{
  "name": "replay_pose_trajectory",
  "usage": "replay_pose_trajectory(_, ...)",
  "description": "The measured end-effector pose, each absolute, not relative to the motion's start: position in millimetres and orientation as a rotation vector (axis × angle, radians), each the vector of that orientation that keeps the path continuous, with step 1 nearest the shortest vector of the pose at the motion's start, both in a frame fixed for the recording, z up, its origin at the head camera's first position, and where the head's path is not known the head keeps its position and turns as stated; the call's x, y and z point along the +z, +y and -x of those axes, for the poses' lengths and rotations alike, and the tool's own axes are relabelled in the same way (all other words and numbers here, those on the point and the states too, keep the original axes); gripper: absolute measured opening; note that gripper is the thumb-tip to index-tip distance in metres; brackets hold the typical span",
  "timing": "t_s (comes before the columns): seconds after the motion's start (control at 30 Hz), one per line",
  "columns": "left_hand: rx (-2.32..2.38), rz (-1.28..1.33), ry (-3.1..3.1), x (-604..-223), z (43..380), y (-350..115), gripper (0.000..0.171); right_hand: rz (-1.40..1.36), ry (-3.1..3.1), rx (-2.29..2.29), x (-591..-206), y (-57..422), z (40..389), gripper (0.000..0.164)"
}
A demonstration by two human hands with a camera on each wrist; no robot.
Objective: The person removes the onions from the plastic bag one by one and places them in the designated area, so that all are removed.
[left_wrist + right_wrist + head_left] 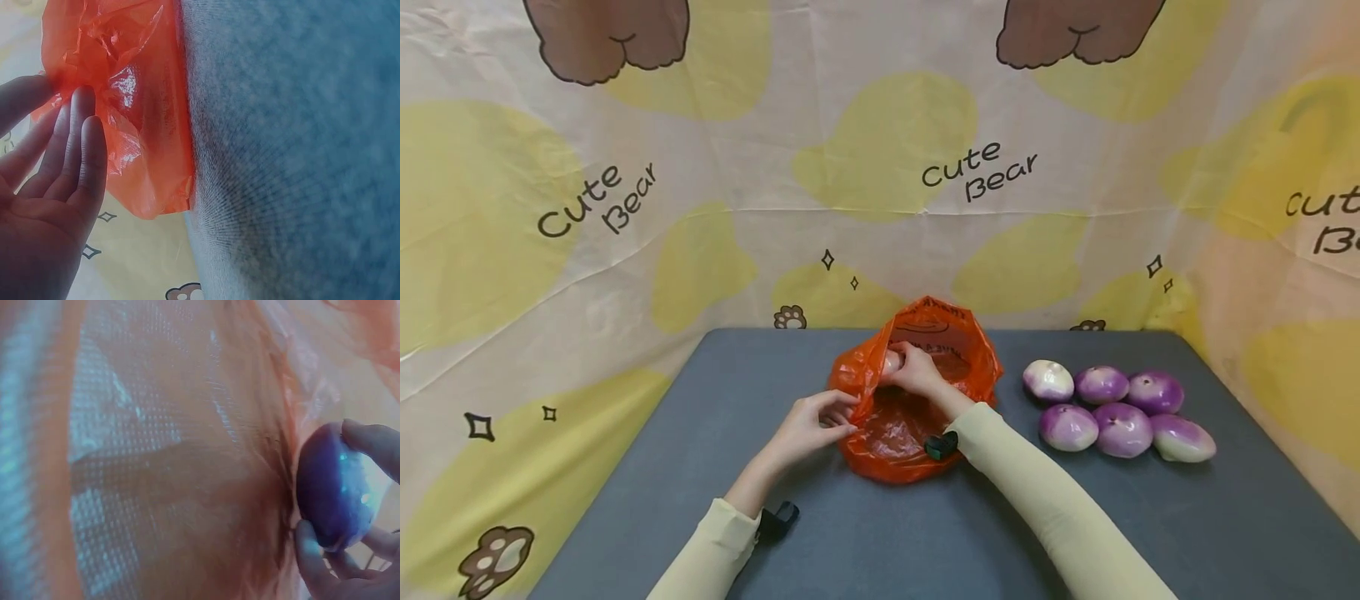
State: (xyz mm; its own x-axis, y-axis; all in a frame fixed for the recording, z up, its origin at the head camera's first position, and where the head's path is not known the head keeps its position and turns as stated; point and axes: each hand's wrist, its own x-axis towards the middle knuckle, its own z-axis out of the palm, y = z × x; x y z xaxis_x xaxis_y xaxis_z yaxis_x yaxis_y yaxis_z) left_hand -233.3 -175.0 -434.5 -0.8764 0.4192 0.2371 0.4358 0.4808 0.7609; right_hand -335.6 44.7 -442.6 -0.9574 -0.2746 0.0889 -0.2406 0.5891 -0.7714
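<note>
An orange-red plastic bag [895,442] stands with its mouth open on the grey table. My right hand [917,371] reaches into it and holds a glossy purple-and-white onion [334,487] between thumb and fingers. In the right wrist view, that onion is close to the thin, creased bag wall. My left hand [812,425] is at the bag's left side, pinching its rim with thumb and fingertips; in the left wrist view the plastic gathers at those fingertips. What lies deeper in the bag is hidden.
Several purple-and-white onions [1122,430] lie in two rows on the table [880,542], right of the bag. Behind the table hangs a patterned cloth [880,150] with bear prints and lettering. Each wrist carries a small dark device [778,521].
</note>
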Motion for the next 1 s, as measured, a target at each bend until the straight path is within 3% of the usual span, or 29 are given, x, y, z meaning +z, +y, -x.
replay_pose_trajectory(0.53,-1.414,0.73,-2.688,-433,231,-177,0.032,0.489,2.809,-1.256,-409,66,312,0.074)
replay_pose_trajectory(1.0,-1.425,0.756,-2.699,-397,208,-169,0.03,0.472,2.84,-1.253,-391,83,287,0.078)
